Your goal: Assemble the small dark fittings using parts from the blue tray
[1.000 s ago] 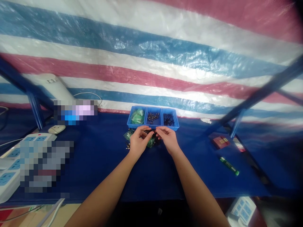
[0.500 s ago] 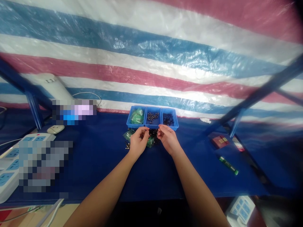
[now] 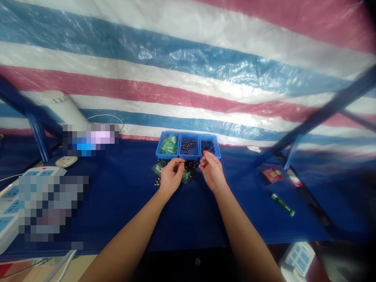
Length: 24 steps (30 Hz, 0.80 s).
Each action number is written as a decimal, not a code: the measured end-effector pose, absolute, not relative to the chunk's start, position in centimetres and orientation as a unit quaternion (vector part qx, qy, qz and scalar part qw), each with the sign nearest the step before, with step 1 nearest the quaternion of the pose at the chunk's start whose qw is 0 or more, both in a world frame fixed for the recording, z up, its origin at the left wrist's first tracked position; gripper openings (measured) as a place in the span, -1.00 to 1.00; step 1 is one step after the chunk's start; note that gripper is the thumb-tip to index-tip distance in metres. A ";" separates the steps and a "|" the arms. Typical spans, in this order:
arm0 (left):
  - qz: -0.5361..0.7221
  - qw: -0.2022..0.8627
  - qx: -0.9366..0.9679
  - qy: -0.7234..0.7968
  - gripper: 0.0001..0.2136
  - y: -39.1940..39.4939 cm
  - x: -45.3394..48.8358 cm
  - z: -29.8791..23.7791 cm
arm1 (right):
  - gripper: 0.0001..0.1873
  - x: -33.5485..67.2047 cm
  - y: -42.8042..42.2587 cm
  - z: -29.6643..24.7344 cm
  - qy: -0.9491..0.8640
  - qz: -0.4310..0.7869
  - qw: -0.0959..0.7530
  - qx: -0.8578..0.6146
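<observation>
My left hand [image 3: 171,175] is closed in a pinch over a pile of small dark parts [image 3: 192,166], with something small and dark at its fingertips. My right hand [image 3: 212,172] is pinched too, its fingertips at the front edge of the right blue bin [image 3: 217,150], which holds small black pieces [image 3: 207,145]. Whatever the right fingers hold is too small to make out. Small metallic and dark pieces [image 3: 188,146] lie in the middle bin, and green plastic packets [image 3: 169,145] fill the left one. Another green packet [image 3: 158,167] rests beside my left hand.
A white power strip [image 3: 44,172] and a pixelated area lie on the left of the blue tabletop [image 3: 117,211]. On the right are a dark red box [image 3: 272,176] and a green tube [image 3: 282,204]. Blue metal bars [image 3: 317,109] slant up at both sides before a striped sheet.
My right hand has moved slightly right and away from the left hand, to the front of the right bin. My left hand stays nearly in place. The view has shifted slightly.
</observation>
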<state>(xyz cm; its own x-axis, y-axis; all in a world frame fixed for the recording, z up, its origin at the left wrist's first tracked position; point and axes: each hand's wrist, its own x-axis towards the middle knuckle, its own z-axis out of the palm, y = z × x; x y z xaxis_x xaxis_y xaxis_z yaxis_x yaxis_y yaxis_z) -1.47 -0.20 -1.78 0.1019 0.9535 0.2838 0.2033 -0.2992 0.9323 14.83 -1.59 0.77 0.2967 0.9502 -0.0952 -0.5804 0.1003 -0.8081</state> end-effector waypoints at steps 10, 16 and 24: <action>0.493 0.377 0.636 0.457 -0.83 -0.2 -1.6 -2.2 | -0.66 16.5 -0.8 0.1 -0.263 0.451 0.718 -0.459; 0.491 0.375 0.641 0.455 -0.83 -0.2 -1.6 -2.1 | -0.60 16.4 -0.4 -1.2 -0.288 0.374 0.711 -0.520; 0.502 0.363 0.637 0.458 -0.84 -0.2 -1.6 -1.8 | -0.81 15.4 -1.7 -1.0 -0.599 0.304 0.479 -0.565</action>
